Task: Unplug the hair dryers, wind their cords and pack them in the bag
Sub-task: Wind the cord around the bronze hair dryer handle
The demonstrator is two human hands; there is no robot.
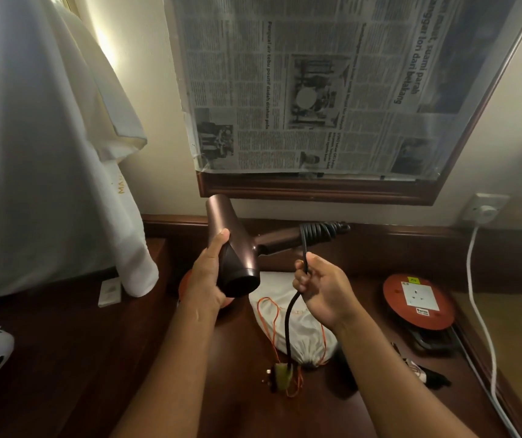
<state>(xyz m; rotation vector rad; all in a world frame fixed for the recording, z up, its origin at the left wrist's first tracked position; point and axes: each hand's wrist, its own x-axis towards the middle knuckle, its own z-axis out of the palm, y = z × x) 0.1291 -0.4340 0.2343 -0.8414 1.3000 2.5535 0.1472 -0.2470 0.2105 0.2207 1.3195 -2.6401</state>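
Note:
My left hand (209, 276) grips the barrel of a brown hair dryer (231, 248), held above the desk with its handle pointing right. Several turns of its black cord (316, 232) are wound around the end of the handle. My right hand (319, 286) holds the loose stretch of cord just below the coil. From that hand the cord hangs down to its plug (280, 376), which lies unplugged on the desk. A white drawstring bag (288, 320) with orange strings lies on the desk under my hands.
A red cable reel with a socket (417, 297) sits at right on the dark wooden desk (79, 358). A white cable (477, 298) runs from a wall socket (484, 211). White towels (48, 184) hang at left. A newspaper-covered mirror (316, 90) faces me.

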